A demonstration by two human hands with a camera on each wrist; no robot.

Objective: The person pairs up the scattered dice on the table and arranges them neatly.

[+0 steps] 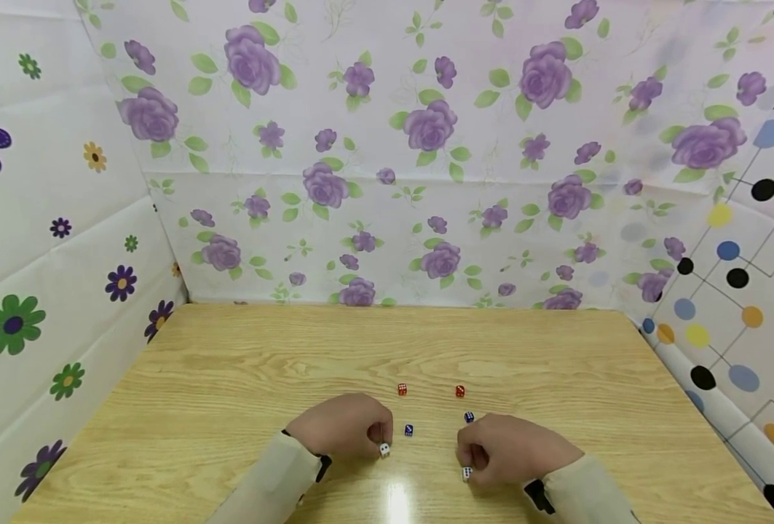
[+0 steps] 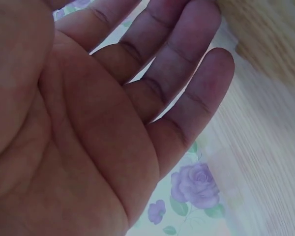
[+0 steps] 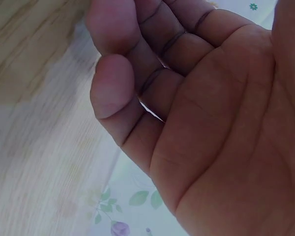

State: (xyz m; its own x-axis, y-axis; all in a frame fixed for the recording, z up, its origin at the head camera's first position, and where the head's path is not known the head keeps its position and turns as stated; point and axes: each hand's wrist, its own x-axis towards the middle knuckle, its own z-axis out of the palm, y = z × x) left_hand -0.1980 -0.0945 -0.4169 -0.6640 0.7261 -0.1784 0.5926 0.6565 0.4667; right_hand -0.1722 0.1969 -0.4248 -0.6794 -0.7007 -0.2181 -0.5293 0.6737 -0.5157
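In the head view, my left hand (image 1: 344,428) pinches a white die (image 1: 384,450) between thumb and forefinger, low at the tabletop. To its right, my right hand (image 1: 518,448) pinches another white die (image 1: 467,473) the same way. A blue die (image 1: 409,430) lies just right of the left hand. Close by the right hand's knuckles is a second blue die (image 1: 469,417). Farther back lie two red dice, one red die (image 1: 403,389) on the left and another red die (image 1: 460,391) on the right. Both wrist views show palms and bent fingers; the dice are hidden there.
The wooden table (image 1: 282,349) reaches back to a floral curtain (image 1: 387,240). A flower-print sheet (image 1: 65,291) borders the left side and a dotted sheet (image 1: 721,306) the right. Light glares off the table's front (image 1: 397,502).
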